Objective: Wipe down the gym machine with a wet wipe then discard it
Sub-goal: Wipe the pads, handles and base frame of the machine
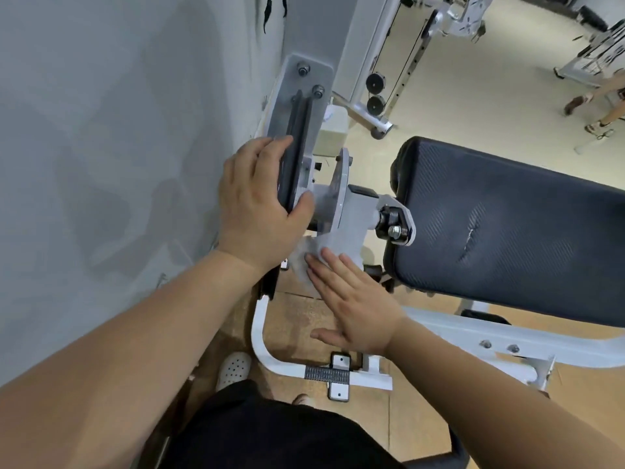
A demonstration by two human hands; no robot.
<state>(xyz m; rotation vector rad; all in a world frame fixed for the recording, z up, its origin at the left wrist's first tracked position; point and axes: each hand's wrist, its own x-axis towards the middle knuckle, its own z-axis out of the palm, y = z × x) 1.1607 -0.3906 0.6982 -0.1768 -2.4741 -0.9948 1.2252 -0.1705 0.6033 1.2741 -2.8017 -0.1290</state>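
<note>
The gym machine has a grey pivot hub [341,204], a black pulley wheel [293,164] on a grey bracket and a dark padded seat [507,225]. My left hand [260,204] grips the black pulley wheel, fingers curled over its top edge and thumb on the hub side. My right hand [351,299] lies flat with straight fingers, pressing a white wet wipe [302,262] against the grey metal plate below the hub. The wipe is partly hidden under my fingertips.
A grey wall [118,147] runs close on the left. The machine's white base frame [270,350] and foot plate [340,377] sit on the tan floor below. Other cable machines [382,93] stand behind, and a person's legs [595,103] show at the far right.
</note>
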